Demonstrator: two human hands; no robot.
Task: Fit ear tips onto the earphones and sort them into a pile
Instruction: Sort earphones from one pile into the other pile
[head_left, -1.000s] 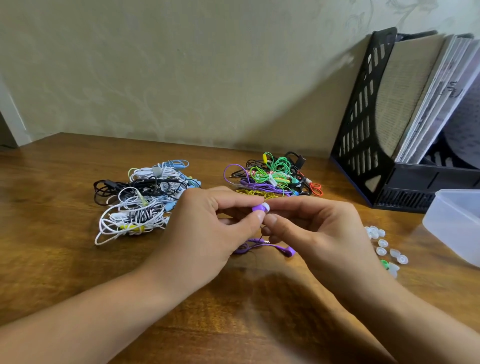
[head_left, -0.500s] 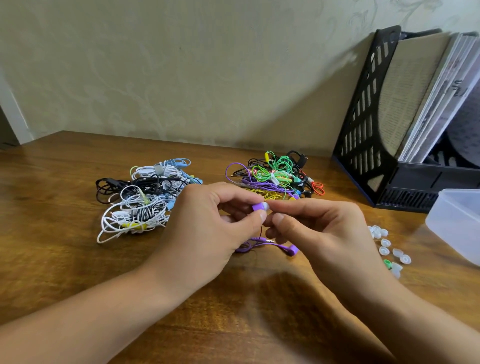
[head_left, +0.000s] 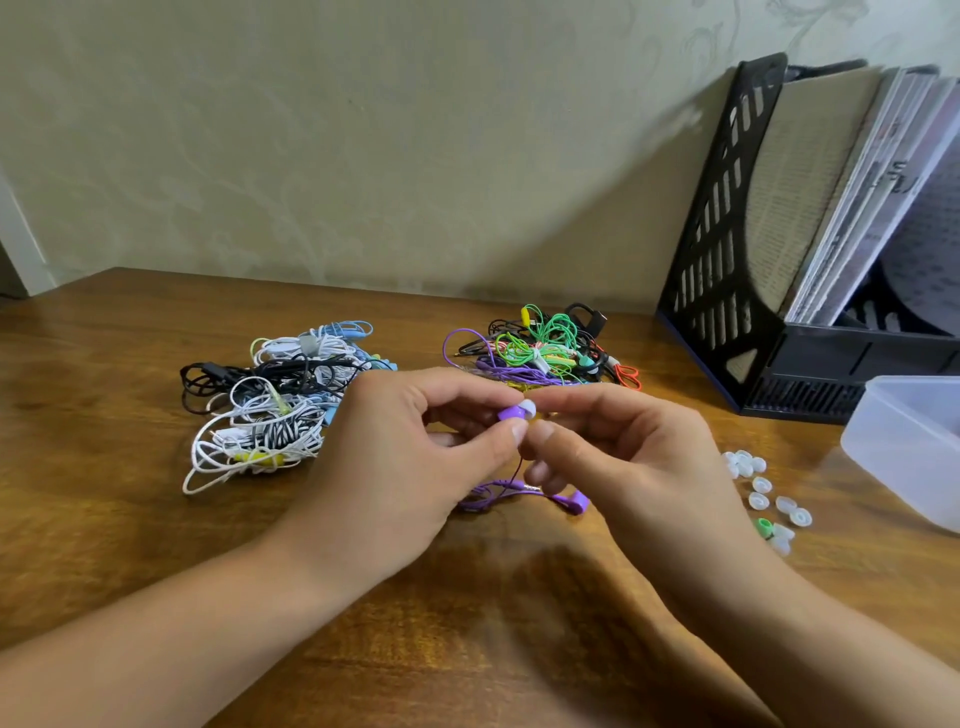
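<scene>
Centrally, left hand (head_left: 415, 457) pinches purple earbud (head_left: 511, 413); right hand (head_left: 618, 457) pinches ear tip (head_left: 528, 407); cable piles (head_left: 540, 353) behind.

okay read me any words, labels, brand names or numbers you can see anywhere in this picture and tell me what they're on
None can be read.
Papers in the black file holder: rows of printed text on the beige sheet and dark marks on a white cover, all too blurred to read.
Purple earbud between the left hand and right hand, the earphone piles, loose ear tips and clear plastic box: no print visible.
</scene>
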